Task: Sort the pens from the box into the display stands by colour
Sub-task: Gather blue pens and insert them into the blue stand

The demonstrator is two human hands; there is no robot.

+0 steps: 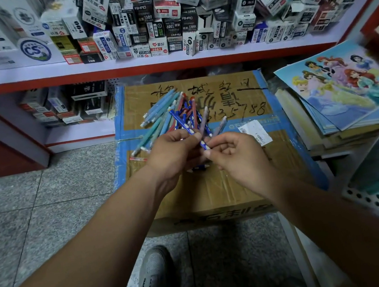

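In the middle of the frame both hands met over a closed cardboard box that stood on the grey tiled floor. The left hand had its fingers curled around a blue spotted pen, and the right hand pinched the lower end of the same pen between thumb and forefinger. The pen ran slanted, from the hands up and to the left.

Just above the hands, a loose pile of pens lay on the top of the box – light blue, teal, red and dark blue ones, crossing each other in many directions. One red pen lay apart at the left edge of the box, near the left wrist. A bit of blue-and-white showed below the hands; I cannot tell if it was held. A white paper label was stuck on the box, just right of the right hand.

Across the top of the frame a shelf carried many small pen cartons in stacks. At the right, a stack of princess posters lay beside the box. At the bottom centre a grey shoe stood on the floor.
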